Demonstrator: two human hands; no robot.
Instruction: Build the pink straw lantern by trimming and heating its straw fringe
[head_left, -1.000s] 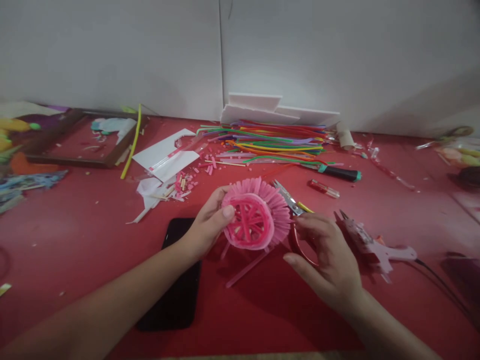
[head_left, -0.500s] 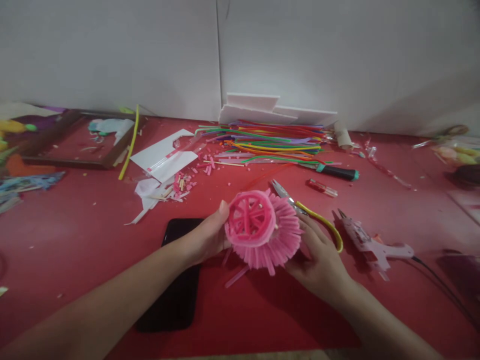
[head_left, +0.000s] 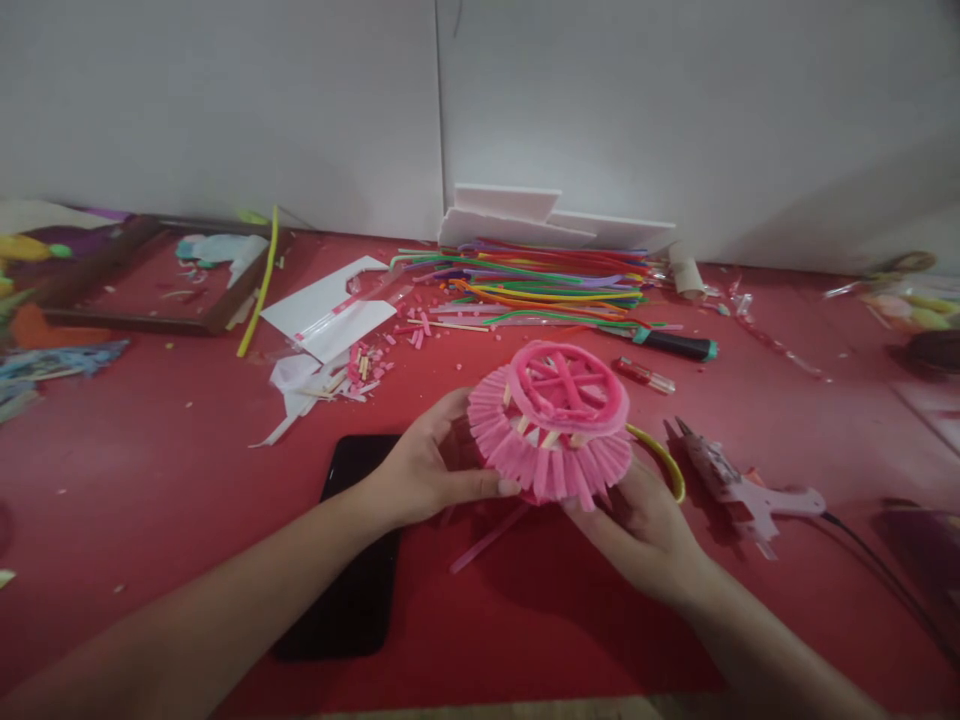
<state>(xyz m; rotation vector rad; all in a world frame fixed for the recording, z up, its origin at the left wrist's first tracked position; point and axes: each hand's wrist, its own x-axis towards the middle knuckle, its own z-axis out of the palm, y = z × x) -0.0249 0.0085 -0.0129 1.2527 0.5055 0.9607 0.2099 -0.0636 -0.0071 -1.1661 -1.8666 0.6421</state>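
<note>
Between my two hands, above the red table, is a pink craft model (head_left: 555, 425). Its top is a round ring with crossing spokes, set on short pale sticks over a fringed, skirt-like rim. My left hand (head_left: 442, 465) grips the rim from the left, thumb in front. From the lower right my right hand (head_left: 637, 520) holds the same rim, its fingers partly hidden behind it. Below the model a pink strip (head_left: 487, 540) lies on the table. A black phone (head_left: 341, 600) lies under my left forearm. Yellow plier handles (head_left: 664, 460) show beyond my right hand.
A glue gun (head_left: 757, 500) with a cord lies at the right. Behind are colourful pipe cleaners (head_left: 555, 280), a black-and-green cutter (head_left: 675, 344) and a red-and-clear tube (head_left: 643, 376). Pink scraps (head_left: 367, 368), white paper (head_left: 330, 320) and a brown tray frame (head_left: 135, 325) lie to the left.
The pink model has been tilted and turned, moving its spoked ring right and up and showing the sticks beneath. My left thumb has come down to the rim's front; both hands still hold it.
</note>
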